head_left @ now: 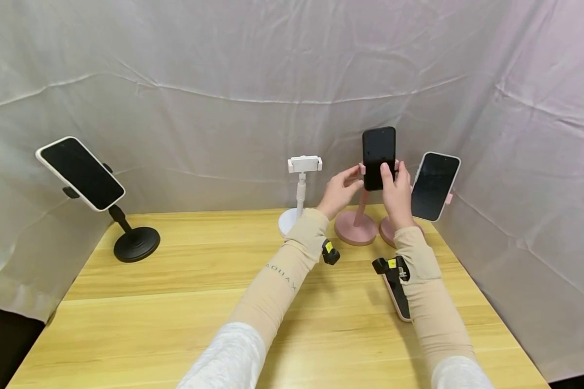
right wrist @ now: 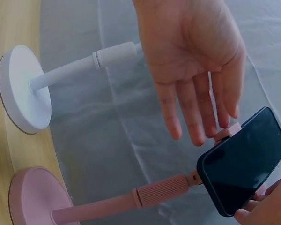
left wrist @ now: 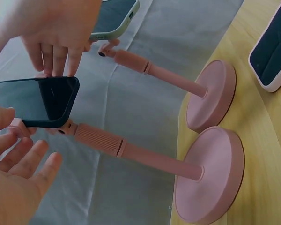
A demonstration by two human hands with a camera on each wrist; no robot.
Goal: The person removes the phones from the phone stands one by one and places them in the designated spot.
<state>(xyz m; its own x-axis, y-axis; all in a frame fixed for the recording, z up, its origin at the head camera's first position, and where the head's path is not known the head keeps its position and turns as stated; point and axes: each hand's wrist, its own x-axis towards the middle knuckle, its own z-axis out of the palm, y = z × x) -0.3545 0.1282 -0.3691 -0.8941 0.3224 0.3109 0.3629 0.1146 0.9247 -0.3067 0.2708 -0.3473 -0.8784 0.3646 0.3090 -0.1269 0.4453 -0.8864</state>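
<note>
1. Pale sleeves (head_left: 229,354) entered nearest the camera, the forearms extending over the worktop (head_left: 156,329).
2. The worktop's back edge ran along grey cloth (head_left: 214,140). A broad stretch of wood separated the left arm from the black stand (head_left: 136,246); at right, a pink-edged phone (head_left: 397,294) lay partly hidden by the right forearm.
3. A white stand (head_left: 300,192) stood left of the hands, a second pink stand (left wrist: 215,96) just to their right.
4. The dark phone (head_left: 379,146) stood upright in the pink clamp (left wrist: 18,128), between both hands.
5. Left-hand grip (head_left: 340,192): thumb and fingers apart, at the clamp's left side.
6. Right-hand grip (head_left: 396,197): fingers at the phone's right edge, thumb before its screen; whether clamped on it could not be told.
</note>
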